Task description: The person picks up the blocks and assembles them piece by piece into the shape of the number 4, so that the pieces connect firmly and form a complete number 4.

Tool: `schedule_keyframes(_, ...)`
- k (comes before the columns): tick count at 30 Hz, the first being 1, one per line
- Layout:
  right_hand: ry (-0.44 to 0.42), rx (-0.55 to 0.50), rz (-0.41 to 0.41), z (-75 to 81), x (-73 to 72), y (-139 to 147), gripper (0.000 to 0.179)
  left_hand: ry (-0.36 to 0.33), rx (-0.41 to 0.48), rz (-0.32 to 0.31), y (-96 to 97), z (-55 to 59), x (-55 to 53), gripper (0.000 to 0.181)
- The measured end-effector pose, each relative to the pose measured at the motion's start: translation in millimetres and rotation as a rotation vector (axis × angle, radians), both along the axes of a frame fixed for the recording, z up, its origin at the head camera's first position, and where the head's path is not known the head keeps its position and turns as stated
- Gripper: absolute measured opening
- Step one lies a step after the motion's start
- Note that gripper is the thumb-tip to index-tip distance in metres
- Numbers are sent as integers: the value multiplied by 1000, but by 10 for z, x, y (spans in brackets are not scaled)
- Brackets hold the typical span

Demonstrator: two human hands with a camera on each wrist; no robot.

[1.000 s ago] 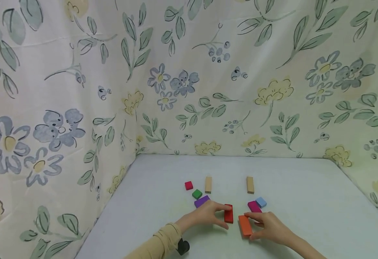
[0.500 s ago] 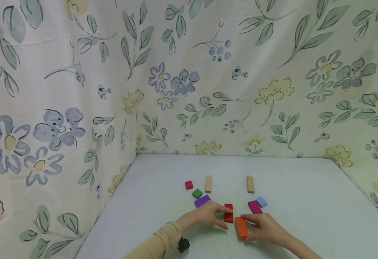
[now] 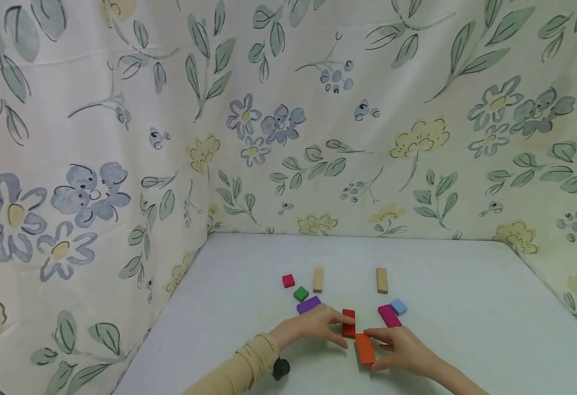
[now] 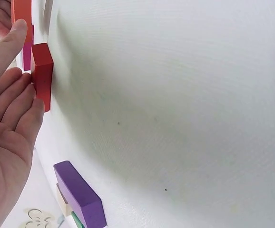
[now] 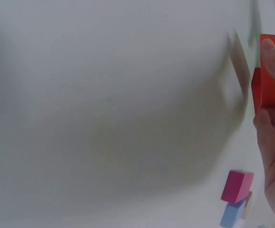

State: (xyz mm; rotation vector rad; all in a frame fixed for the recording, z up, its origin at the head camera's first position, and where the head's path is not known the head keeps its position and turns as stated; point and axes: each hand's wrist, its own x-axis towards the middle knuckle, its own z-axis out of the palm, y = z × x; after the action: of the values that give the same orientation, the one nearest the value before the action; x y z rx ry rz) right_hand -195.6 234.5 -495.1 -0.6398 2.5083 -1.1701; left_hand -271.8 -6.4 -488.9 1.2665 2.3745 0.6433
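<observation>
My left hand (image 3: 313,325) lies beside a red block (image 3: 348,323) on the white table. Its fingertips touch the red block's side in the left wrist view, while the thumb (image 4: 6,50) stays apart from it. My right hand (image 3: 404,351) pinches an orange block (image 3: 365,349) by its ends, between thumb and fingers. In the right wrist view the orange block (image 5: 269,88) looks raised off the table, with its shadow apart from it. Seen from the head, it is just nearer than the red block; whether the two touch I cannot tell.
Left of the hands sit a purple block (image 3: 309,305), a green cube (image 3: 300,294) and a small red cube (image 3: 288,281). Two plain wooden blocks stand farther back. Right of centre are a magenta block (image 3: 389,316) and a light blue one (image 3: 398,306). Floral cloth (image 3: 318,164) hangs behind.
My right hand has carried the orange block leftward and slightly nearer, toward the near end of the red block. The left hand has stayed at the red block.
</observation>
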Motion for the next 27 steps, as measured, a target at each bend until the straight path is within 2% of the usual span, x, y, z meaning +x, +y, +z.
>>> schedule_keyframes(9,14,21,1,-58,9,-89,68,27,-7,-8,14,-25,0,55)
schedule_keyframes(15,46,43,-19,-72,24,-163,67,-16,17,30,24,-48,7,50)
schedule_keyframes(27,65,129,-44,-93,15,-254,70,-6,30,89,50,-39,78,50)
